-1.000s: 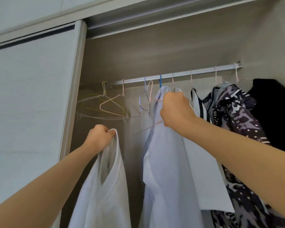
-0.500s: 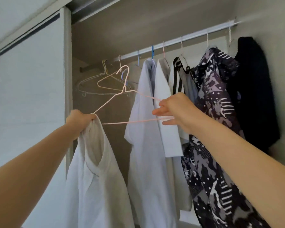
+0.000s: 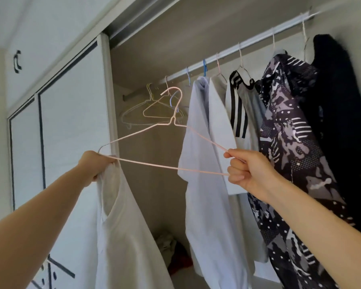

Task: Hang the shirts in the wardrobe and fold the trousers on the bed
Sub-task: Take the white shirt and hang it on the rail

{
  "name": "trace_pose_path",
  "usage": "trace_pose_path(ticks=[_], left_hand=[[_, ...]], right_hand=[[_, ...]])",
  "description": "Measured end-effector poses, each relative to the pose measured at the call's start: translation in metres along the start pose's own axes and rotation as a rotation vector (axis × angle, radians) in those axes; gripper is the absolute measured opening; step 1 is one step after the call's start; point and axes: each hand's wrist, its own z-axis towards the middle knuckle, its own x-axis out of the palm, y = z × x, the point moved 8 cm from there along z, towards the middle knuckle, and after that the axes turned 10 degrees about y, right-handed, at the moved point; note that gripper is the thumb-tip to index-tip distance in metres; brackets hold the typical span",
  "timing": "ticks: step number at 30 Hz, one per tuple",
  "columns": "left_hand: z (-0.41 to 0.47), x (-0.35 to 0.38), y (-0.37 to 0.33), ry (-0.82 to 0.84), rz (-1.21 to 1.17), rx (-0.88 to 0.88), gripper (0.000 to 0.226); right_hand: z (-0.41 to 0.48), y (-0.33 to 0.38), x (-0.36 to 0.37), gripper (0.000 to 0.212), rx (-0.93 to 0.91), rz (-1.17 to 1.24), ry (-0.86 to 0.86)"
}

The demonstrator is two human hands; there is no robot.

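Pink hanger (image 3: 174, 120) now nearer white shirt (image 3: 121, 226)

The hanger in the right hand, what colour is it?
Pale pink; the hanger shows best in the head view, pinched by the right hand.

I see soft, even light with no glare. Under the rail (image 3: 255, 37) the recess is dim. Left of the rail, straight lines bow; at its right end, detail smears.
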Motion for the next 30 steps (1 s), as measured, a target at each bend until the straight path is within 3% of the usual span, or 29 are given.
trace_pose_path(ticks=[4,10,18,23,27,30], left_hand=[[0.005,-0.022,0.013,-0.005,0.103,-0.028,0.044],[0.008,-0.050,0.013,-0.025,0.379,-0.049,0.035],[0.012,-0.037,-0.012,0.040,0.564,0.146,0.039],[-0.006,-0.013,-0.036,0.042,0.706,0.272,0.039],[-0.026,0.002,-0.060,0.032,0.517,0.379,0.039],[-0.035,-0.003,-0.071,0.017,0.291,0.443,0.059]], right_hand=[[0.002,-0.006,-0.007,0.018,0.008,-0.045,-0.038],[0.010,-0.015,0.002,0.020,0.045,-0.135,-0.044],[0.020,-0.021,0.028,0.018,0.034,-0.163,-0.017],[0.020,-0.006,0.050,0.020,-0.046,-0.430,-0.064],[0.025,-0.007,0.072,0.020,-0.074,-0.443,-0.012],[0.027,-0.014,0.074,0.022,-0.076,-0.379,0.007]])
